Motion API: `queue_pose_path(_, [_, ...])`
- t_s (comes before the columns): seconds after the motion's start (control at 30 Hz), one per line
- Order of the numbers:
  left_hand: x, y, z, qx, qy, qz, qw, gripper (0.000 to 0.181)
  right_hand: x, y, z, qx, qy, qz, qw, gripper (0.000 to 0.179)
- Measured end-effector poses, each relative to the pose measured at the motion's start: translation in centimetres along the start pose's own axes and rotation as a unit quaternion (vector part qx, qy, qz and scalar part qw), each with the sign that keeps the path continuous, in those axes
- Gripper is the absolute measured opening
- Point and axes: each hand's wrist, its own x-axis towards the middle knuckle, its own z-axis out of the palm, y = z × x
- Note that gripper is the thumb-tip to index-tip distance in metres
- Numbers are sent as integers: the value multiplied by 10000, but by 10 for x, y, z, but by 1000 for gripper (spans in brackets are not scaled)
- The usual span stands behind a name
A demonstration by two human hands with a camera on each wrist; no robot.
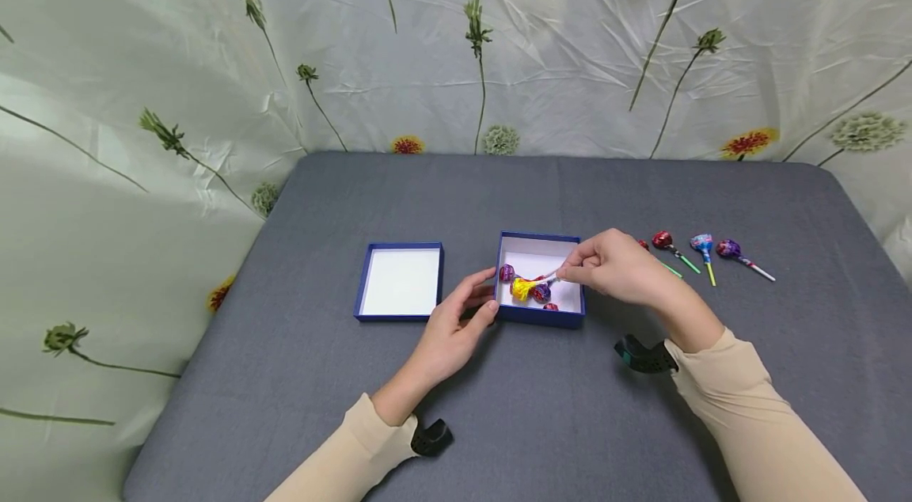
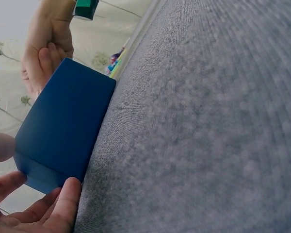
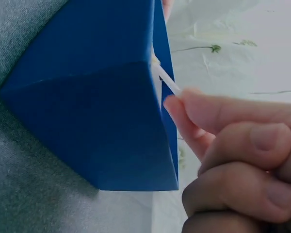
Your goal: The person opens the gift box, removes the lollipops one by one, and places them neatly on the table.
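Observation:
My right hand (image 1: 621, 268) pinches the white stick of a yellow-wrapped lollipop (image 1: 522, 289) between thumb and forefinger, over the inside of a blue box (image 1: 541, 318). In the right wrist view the lollipop stick (image 3: 169, 81) slants over the box rim, its head hidden behind the wall. Several lollipops lie in the box, among them a purple one (image 1: 507, 272) by its left wall. My left hand (image 1: 450, 332) rests its fingers and thumb against the box's left side, without wrapping round it. The left wrist view shows those fingers (image 2: 68, 204) against the box's short end.
Left of the box lies its blue-edged lid (image 1: 400, 283), white inside up. On the grey tabletop (image 1: 285, 375) to the right are more lollipops: a red one (image 1: 663, 239), a blue one (image 1: 701, 243) and a purple one (image 1: 728, 249). Another is partly behind my right hand.

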Motion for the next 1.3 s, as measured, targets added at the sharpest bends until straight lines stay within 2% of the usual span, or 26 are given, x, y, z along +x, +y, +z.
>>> queue_pose_path(0.4, [-1, 0, -1, 105, -12, -4, 9999, 45, -10, 16, -15, 712, 511, 468, 9950, 30])
queue_pose_path(0.67, [-1, -1, -1, 132, -2, 16, 9999, 45, -15, 29, -35, 1303, 881, 441, 9866, 42])
queue_pose_path(0.8, [-1, -1, -1, 127, 2, 79, 9999, 45, -14, 39, -47, 1298, 1109, 553, 9838, 42])
queue_pose_path(1.0, [-1, -1, -1, 146, 24, 41, 9999, 44, -6, 55, -68, 1079, 1202, 751, 9840, 41])
queue_pose_path(1.3, [0, 0, 1, 85, 28, 49, 9999, 45, 12, 72, -90, 876, 963, 1255, 9835, 46])
